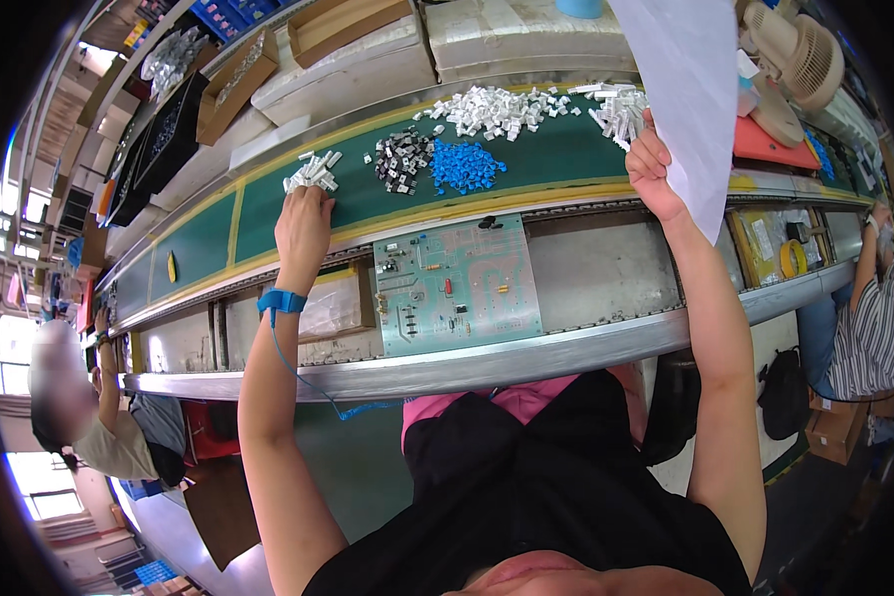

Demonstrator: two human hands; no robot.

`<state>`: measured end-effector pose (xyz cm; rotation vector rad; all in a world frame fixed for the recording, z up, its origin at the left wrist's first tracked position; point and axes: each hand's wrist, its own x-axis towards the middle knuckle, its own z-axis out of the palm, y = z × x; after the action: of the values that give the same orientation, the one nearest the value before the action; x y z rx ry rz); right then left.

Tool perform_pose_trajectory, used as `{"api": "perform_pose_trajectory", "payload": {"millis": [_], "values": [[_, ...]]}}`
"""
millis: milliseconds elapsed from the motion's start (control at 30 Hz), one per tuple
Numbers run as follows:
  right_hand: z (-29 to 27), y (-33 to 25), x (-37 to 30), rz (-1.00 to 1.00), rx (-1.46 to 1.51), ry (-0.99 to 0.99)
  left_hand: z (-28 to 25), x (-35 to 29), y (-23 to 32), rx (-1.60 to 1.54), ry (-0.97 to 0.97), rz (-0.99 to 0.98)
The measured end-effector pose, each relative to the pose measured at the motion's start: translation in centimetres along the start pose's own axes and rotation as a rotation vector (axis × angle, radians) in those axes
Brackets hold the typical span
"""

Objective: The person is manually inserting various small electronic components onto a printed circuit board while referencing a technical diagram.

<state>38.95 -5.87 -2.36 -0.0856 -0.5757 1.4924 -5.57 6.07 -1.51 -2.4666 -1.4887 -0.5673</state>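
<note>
Beyond green belt, carton of parts, left hand at white pieces, grip unclear, right hand holding sheet

Widest open lane: bare green belt between blue pile and right hand. White pile bounds its far side; paper sheet screens the right. Narrower gap: left hand to black pile. Circuit board, studded with parts, obstructs the near edge.
</note>
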Motion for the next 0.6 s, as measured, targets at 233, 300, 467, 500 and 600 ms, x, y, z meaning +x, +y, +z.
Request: {"api": "perform_pose_trajectory", "payload": {"millis": [233, 300, 467, 500, 600], "values": [[3.1, 0.3, 0.1, -0.023, -0.079, 0.272, 0.3, -0.2, 0.8, -0.023, -0.051, -0.046], [3.1, 0.4, 0.1, -0.026, -0.077, 0.267, -0.1, 0.1, 0.9, -0.173, -0.195, -0.223], [3.0, 0.4, 0.2, -0.024, -0.066, 0.245, -0.6, 0.3, 0.3, -0.58, -0.391, -0.347], [2.8, 0.3, 0.1, -0.016, -0.066, 0.233, -1.2, 0.4, 1.0, -0.839, -0.479, -0.456], [3.0, 0.5, 0.1, -0.01, -0.061, 0.226, -2.8, -0.4, 3.1, -1.254, -0.496, -0.52]]}}
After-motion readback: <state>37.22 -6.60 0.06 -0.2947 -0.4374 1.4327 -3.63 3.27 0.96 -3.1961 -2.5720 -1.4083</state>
